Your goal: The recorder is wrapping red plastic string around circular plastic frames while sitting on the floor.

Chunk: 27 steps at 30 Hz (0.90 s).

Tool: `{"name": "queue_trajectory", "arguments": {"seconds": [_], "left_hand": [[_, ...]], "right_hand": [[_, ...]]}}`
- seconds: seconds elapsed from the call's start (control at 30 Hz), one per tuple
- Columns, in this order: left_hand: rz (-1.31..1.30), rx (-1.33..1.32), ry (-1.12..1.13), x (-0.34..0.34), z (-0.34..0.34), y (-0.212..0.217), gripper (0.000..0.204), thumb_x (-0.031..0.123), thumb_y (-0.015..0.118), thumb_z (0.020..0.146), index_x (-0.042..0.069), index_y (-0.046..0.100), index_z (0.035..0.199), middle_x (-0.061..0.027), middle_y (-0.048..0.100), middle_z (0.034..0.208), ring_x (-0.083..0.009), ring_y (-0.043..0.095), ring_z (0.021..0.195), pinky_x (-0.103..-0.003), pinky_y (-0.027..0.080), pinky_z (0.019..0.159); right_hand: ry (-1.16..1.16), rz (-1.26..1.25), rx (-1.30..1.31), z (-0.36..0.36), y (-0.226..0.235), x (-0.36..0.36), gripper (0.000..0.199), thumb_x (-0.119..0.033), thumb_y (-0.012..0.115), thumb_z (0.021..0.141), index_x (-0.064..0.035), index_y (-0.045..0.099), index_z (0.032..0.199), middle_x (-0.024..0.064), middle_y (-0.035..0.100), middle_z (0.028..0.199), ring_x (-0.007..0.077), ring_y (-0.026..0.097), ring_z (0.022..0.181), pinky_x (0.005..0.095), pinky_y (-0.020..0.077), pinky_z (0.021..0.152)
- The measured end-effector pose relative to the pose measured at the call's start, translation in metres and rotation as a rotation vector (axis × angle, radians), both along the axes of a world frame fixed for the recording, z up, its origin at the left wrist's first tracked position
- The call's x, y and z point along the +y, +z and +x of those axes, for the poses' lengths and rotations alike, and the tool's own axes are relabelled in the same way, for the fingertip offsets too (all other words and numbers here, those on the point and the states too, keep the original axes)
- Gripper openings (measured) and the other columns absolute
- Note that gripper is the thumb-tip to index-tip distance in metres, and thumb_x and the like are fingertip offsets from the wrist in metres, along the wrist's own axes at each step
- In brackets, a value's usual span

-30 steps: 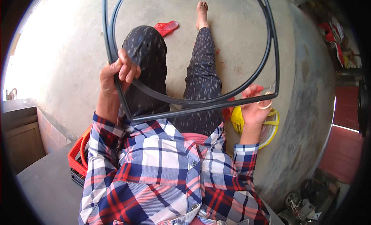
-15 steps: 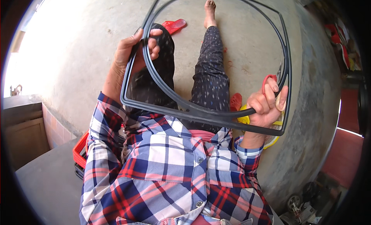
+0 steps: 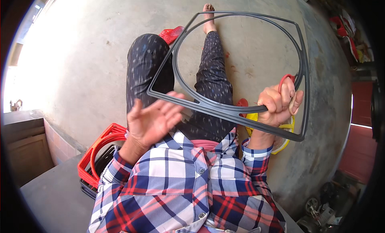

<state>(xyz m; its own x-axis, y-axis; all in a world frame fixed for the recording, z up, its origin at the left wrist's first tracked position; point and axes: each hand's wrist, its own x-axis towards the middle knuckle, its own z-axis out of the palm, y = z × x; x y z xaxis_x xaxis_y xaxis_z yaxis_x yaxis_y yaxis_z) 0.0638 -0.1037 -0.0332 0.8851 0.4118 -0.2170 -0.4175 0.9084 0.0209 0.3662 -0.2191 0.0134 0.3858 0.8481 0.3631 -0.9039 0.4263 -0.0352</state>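
In the head view, the right hand (image 3: pixel 276 104) has its fingers curled tightly round the lower right part of a black frame (image 3: pixel 227 109) with a round opening, raised over the person's legs (image 3: pixel 210 78). The left hand (image 3: pixel 151 123) is palm up, fingers loosely spread, just beside the frame's lower left edge; red frames (image 3: pixel 87 175) rest on the grey tabletop (image 3: pixel 52 191) near the left sleeve (image 3: pixel 116 171).

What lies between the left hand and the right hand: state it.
In the head view: lower bars of the black frame, with dark trousers and part of a red slipper beyond them.
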Motion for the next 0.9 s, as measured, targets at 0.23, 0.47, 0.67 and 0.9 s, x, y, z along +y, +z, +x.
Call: {"name": "queue_trajectory", "arguments": {"seconds": [0.23,0.47,0.67,0.9], "left_hand": [[0.088,-0.033,-0.165,-0.013,0.068,0.008,0.064,0.027,0.069,0.086,-0.004,0.047,0.137,-0.0248,0.047,0.141,-0.0359,0.042,0.135,-0.048,0.033,0.114],[0.184,-0.034,-0.216,-0.017,0.070,0.010,0.031,0.010,0.063,0.091,-0.002,0.059,0.119,-0.0220,0.061,0.124,-0.0306,0.058,0.119,-0.043,0.044,0.106],[0.298,0.075,-0.137,-0.014,0.066,0.016,0.022,0.005,0.066,0.088,0.001,0.062,0.110,-0.0192,0.066,0.115,-0.0282,0.064,0.109,-0.040,0.048,0.099],[0.235,0.079,-0.037,0.003,0.058,0.010,0.030,0.030,0.059,0.096,0.002,0.062,0.106,-0.0158,0.069,0.101,-0.0272,0.067,0.099,-0.041,0.052,0.093]], "right_hand": [[0.020,0.062,-0.067,-0.011,0.010,0.002,0.031,-0.034,0.059,0.095,-0.0102,0.043,0.083,-0.0036,0.035,0.050,0.0045,0.022,0.036,0.0221,0.0172,0.036],[-0.030,0.031,-0.175,-0.025,0.011,-0.004,0.034,-0.040,0.058,0.095,-0.0115,0.044,0.082,-0.0035,0.035,0.048,0.0047,0.019,0.034,0.0223,0.0174,0.033],[-0.034,0.031,-0.218,-0.029,0.015,-0.010,0.037,-0.041,0.057,0.096,-0.0134,0.042,0.076,-0.0038,0.034,0.046,0.0061,0.020,0.034,0.0234,0.0195,0.034],[-0.072,0.008,-0.362,-0.037,0.031,-0.018,0.037,-0.041,0.056,0.096,-0.0128,0.043,0.077,-0.0038,0.036,0.046,0.0061,0.020,0.033,0.0237,0.0212,0.034]]}}
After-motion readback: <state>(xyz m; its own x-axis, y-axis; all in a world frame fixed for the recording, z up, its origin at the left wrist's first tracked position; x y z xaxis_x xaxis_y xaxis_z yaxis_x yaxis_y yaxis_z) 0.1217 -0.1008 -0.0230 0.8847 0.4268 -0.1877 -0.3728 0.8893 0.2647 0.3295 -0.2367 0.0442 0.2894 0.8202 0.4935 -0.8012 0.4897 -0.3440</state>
